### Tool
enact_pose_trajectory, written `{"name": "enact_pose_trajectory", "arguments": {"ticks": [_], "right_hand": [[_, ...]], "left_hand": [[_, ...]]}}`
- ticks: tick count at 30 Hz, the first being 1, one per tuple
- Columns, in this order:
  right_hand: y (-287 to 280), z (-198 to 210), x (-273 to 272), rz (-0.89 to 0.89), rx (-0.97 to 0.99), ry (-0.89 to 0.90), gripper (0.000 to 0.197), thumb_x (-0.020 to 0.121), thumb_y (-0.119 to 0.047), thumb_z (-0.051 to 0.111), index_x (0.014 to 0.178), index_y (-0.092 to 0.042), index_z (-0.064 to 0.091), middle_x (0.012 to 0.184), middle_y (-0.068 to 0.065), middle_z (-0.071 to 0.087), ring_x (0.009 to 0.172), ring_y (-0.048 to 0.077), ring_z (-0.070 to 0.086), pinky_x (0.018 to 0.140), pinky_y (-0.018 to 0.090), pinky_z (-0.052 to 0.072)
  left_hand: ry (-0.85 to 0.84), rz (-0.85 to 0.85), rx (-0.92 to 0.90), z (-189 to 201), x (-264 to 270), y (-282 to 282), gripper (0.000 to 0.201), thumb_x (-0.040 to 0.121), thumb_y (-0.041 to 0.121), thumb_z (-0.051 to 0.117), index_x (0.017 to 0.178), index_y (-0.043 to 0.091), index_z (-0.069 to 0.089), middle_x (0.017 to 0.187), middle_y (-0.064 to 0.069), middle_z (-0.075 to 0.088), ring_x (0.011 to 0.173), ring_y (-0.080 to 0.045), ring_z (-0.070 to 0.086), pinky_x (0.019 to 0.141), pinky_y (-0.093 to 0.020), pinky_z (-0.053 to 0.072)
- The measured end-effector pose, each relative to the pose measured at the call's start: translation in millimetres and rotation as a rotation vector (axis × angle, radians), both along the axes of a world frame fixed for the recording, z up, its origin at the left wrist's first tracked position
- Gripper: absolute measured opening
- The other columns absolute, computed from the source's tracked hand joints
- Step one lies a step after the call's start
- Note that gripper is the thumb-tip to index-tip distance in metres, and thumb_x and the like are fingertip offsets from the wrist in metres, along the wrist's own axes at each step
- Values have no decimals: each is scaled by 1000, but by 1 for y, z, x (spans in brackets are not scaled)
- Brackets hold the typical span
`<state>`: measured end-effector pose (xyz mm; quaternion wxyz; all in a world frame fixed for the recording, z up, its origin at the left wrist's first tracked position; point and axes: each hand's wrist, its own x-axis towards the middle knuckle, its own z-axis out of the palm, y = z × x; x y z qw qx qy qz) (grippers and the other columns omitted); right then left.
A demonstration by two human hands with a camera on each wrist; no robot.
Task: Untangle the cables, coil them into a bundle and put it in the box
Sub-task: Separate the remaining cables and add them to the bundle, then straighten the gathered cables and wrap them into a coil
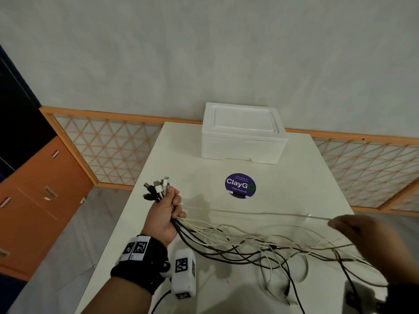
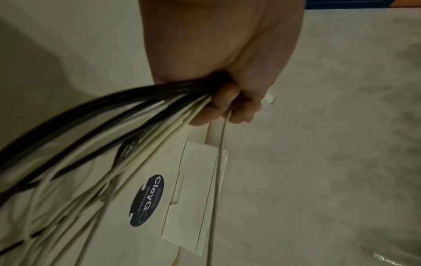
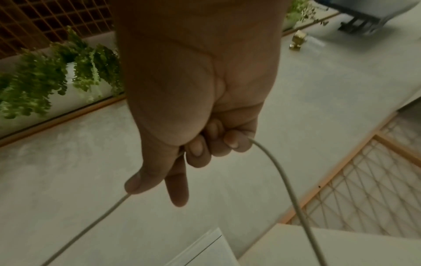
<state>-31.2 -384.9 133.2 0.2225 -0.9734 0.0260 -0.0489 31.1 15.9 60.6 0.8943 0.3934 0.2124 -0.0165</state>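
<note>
The left hand point(image 1: 166, 217) is clenched around a thick gathered sheaf of black and white cables point(image 1: 249, 248), gripping them just below their plug ends point(image 1: 157, 189), which stick up out of the fist like a bouquet. In the left wrist view the fingers point(image 2: 227, 106) curl fully round the strands, which fan downward from the grip. The right hand point(image 1: 360, 234) grasps a single thin pale grey cable point(image 1: 256, 213), drawn out taut from the left fist across to the right; in the right wrist view the strand enters under the thumb point(image 3: 145, 176) and leaves past the curled fingers point(image 3: 230, 142).

Below the hands the rest of the strands lie in a loose, crossing tangle on the white tabletop point(image 1: 181, 159), trailing toward the near edge. Beyond them a round purple ClayGo sticker point(image 1: 240, 186) marks the table, and at the far edge stands the white foam box point(image 1: 243, 137), its lid on.

These cables look light, limp and smooth, so they will likely slide through a loose grip and spring out of a coil unless held firmly. The sensible hold seems to be at the plug ends, kept together in one fist, while the other hand runs along one strand at a time. Pulling hard risks tightening knots or straining the connectors. The foam box looks light and easily dented, and probably needs steadying while the lid comes off.
</note>
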Motion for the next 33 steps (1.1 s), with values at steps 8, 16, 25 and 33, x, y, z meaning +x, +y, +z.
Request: {"name": "enact_pose_trajectory", "arguments": {"ticks": [8,16,25,33], "right_hand": [[6,-30,38,31,-138,-119,38,85,-55,52,61,-28,60,59,-4,59,58,15,56,55,31,43],[4,-25,75,-247,-46,-4,36,98,-32,42,86,-7,64,74,9,66,75,35,60,64,35,39],[38,30,92,5,1227,-137,33,86,4,39,86,-5,71,86,13,73,87,26,70,79,36,57],[168,5,47,510,480,217,16,92,-12,55,100,-26,54,83,-8,70,48,-1,57,53,13,43]], "left_hand": [[9,-17,79,8,-8,1,15,94,20,55,83,14,62,79,0,73,33,-4,28,39,-17,35],[138,15,128,-6,-14,23,12,91,22,61,99,13,65,107,-3,72,35,-6,26,40,-18,35],[176,182,26,5,-15,27,9,94,15,55,95,14,64,66,3,68,32,-4,28,36,-13,30],[73,-307,32,57,-12,-60,21,96,19,50,102,6,64,92,-9,73,33,-3,26,37,-15,32]]}}
